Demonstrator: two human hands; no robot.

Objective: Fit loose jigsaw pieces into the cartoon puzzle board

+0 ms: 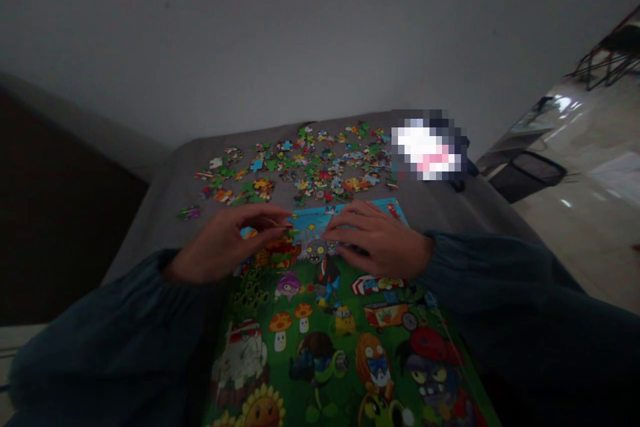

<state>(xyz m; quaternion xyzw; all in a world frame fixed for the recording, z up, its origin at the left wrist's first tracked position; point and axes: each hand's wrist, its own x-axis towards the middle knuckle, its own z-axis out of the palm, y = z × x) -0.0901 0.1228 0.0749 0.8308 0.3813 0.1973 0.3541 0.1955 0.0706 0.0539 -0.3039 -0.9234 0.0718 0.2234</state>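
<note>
A colourful cartoon puzzle sheet (320,307), printed with plants and zombies, lies in front of me. My left hand (220,240) is over its upper left part. Its thumb and fingers are pinched at a small green and red puzzle piece (291,232), partly hidden by the fingertips. On the sheet's upper right rests my right hand (377,237), fingers slightly bent and apart, with fingertips near the blue sky strip. I see nothing held in it. The picture under both hands is partly covered.
Many loose puzzle pieces (320,160) are scattered on the grey cloth surface (165,180) beyond the sheet. A blurred-out bright object (427,147) sits at the far right corner. Behind stands a pale wall (250,40). A dark-framed item (530,173) is on the tiled floor at right.
</note>
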